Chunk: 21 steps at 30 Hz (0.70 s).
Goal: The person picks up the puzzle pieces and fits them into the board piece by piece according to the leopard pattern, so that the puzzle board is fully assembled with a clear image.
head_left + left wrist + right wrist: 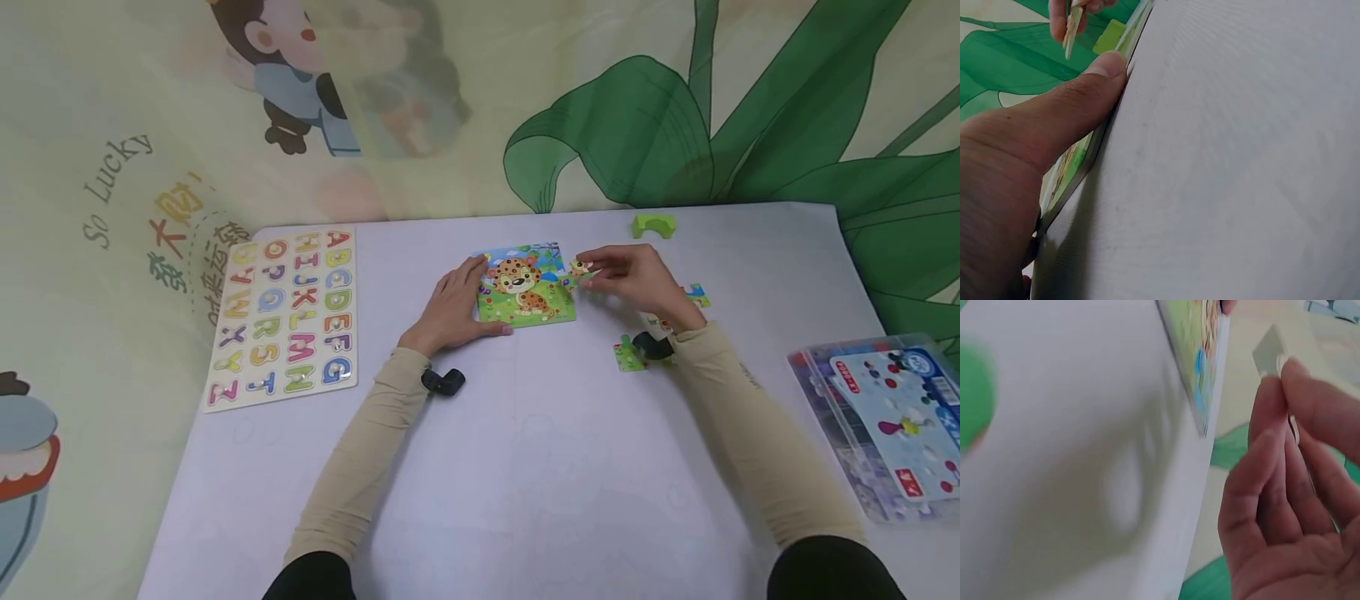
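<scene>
A leopard jigsaw puzzle [517, 287] lies on the white table with its bright picture up. My left hand [453, 310] rests along its left side, fingers at the upper left corner and thumb [1094, 81] against the near edge. Beside the puzzle's right edge, my right hand [633, 279] pinches a jigsaw piece [579, 269] between thumb and fingertips. That piece [1269, 351] stands tilted, seen from its pale back in the right wrist view. Loose jigsaw pieces lie under and around the right forearm, one green [628, 356] and one blue and green [698, 294], others partly hidden.
A wooden alphabet board [247, 329] lies at the left. A green arch block [654, 225] sits by the back edge. A clear plastic box [847, 442] with a printed sheet stands at the right. Behind the table hangs a printed curtain [480, 183].
</scene>
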Tool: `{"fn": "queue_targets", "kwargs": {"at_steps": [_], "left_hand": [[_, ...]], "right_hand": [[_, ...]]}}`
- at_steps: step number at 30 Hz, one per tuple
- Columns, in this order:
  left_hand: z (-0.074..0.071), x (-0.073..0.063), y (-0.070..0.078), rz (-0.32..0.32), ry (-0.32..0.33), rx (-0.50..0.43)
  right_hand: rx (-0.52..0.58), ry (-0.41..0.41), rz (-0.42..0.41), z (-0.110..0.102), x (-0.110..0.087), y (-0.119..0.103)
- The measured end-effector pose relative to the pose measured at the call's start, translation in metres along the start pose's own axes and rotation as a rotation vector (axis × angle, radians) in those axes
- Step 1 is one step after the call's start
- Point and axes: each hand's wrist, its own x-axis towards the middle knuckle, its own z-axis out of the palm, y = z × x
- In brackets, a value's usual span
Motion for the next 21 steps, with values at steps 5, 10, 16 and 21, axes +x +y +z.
{"fn": "queue_targets", "kwargs": {"at_steps": [5, 10, 16, 21], "left_hand": [[0.001, 0.000, -0.001, 0.008, 0.011, -0.019], [0.002, 0.000, -0.002, 0.008, 0.015, -0.012], [0.001, -0.001, -0.001, 0.003, 0.025, -0.013], [-0.001, -0.002, 0.001, 0.006, 0.023, -0.013]], "right_hand": [[0.031, 0.043, -0.006, 0.019, 0.009, -0.007], [0.036, 0.035, 0.000, 0.038, 0.020, -0.015], [0.016, 0.002, 0.026, 0.064, 0.033, -0.028], [-0.028, -0.011, 0.060, 0.077, 0.040, -0.037]]}}
